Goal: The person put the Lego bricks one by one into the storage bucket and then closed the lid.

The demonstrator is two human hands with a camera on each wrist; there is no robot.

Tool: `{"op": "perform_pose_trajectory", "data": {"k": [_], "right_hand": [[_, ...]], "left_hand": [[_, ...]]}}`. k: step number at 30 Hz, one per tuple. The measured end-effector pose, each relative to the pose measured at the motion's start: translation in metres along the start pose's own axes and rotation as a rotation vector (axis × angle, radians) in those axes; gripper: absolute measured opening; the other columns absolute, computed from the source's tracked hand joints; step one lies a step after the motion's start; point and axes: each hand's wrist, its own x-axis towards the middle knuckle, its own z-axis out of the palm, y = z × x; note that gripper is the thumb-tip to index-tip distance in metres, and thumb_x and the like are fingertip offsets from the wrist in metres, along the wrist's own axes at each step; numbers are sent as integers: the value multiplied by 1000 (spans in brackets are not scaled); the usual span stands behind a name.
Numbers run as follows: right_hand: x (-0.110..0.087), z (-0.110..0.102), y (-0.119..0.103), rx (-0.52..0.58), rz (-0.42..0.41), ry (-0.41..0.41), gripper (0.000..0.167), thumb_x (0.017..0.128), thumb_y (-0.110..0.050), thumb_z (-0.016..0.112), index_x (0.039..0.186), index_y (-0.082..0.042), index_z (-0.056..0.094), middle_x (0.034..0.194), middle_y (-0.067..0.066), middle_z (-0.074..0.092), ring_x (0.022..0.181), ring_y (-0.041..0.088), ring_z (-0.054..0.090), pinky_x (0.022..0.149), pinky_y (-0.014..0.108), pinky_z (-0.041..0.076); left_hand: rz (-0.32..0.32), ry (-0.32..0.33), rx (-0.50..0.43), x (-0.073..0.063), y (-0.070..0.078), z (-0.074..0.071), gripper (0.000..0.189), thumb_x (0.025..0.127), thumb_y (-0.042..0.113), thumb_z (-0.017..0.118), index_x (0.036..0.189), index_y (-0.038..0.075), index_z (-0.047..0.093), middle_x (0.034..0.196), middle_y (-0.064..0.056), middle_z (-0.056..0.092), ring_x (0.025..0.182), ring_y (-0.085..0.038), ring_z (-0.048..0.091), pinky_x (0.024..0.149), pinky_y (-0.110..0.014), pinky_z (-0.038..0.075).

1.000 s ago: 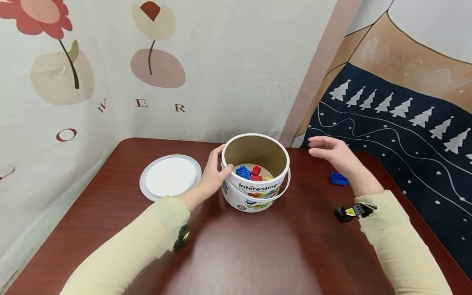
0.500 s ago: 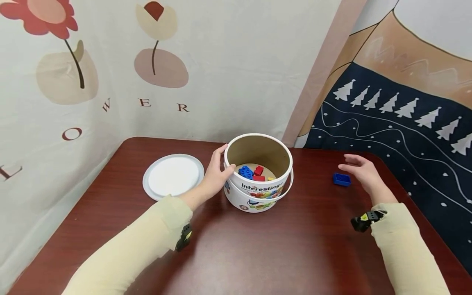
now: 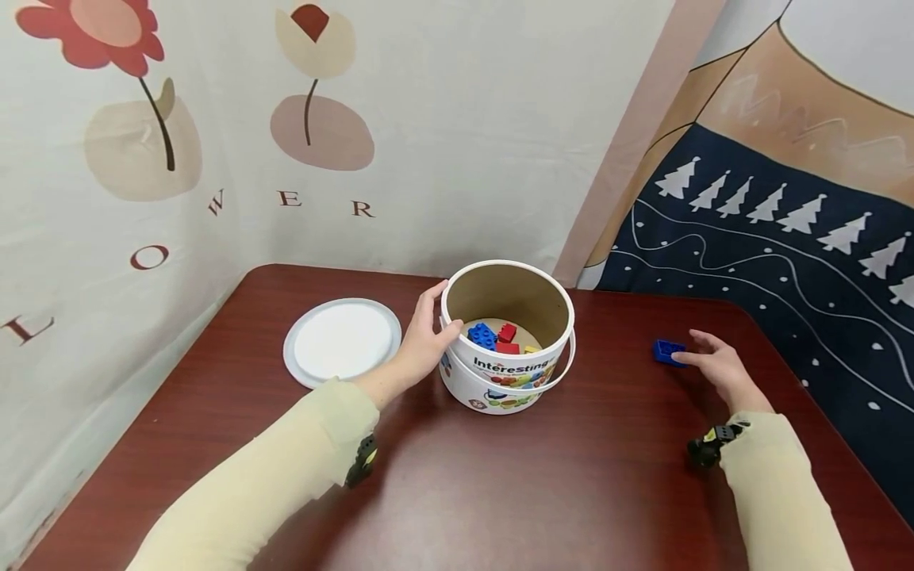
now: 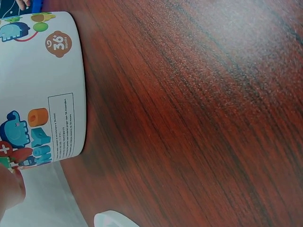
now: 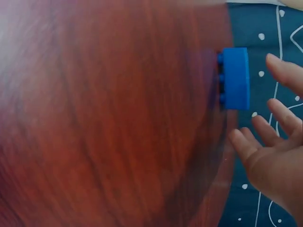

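Note:
In the head view a white bucket with printed pictures stands upright, its top uncovered. Blue, red and yellow toy bricks lie on its floor. My left hand holds the bucket by its left side, thumb at the near rim and fingers farther round. A single blue toy brick lies hollow side up on the table to the right. Beside it is my right hand, thumb and fingers spread. The right wrist view shows the blue brick with a gap between it and the fingers.
A round white lid lies flat left of the bucket. The bucket's white handle hangs down at its front. The dark red table ends at a pale printed backdrop behind and a navy one on the right.
My right hand has moved right and then down from beside the bucket to the blue brick. My left hand keeps its place on the bucket. The view has shifted slightly.

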Motion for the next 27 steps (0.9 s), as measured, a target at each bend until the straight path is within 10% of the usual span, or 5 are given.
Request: {"op": "perform_pose_trajectory", "data": {"k": [6,14,27], "right_hand": [[2,2,3,-71,-20,-65,80,92,-25,56,148,3,5,150,34,2,136,52,8,109,63,16],[4,11,-2,-205,-46,-3,61,89,-17,59,137,12,34,136,40,33,112,46,41,97,54,39],[0,12,-6,-174,-33,17,61,90,-29,59,132,12,40,132,37,39,109,42,45,90,45,43]], "left_hand": [[-2,-8,9,-11,30,-2,62,87,3,51,141,-8,23,146,-24,27,134,-37,29,113,-49,26],[19,10,10,3,-7,2,66,88,9,54,145,3,23,148,-16,27,136,-31,29,114,-47,25],[20,9,36,3,-10,1,66,88,14,55,145,7,24,149,-13,27,137,-28,28,114,-48,24]]}}
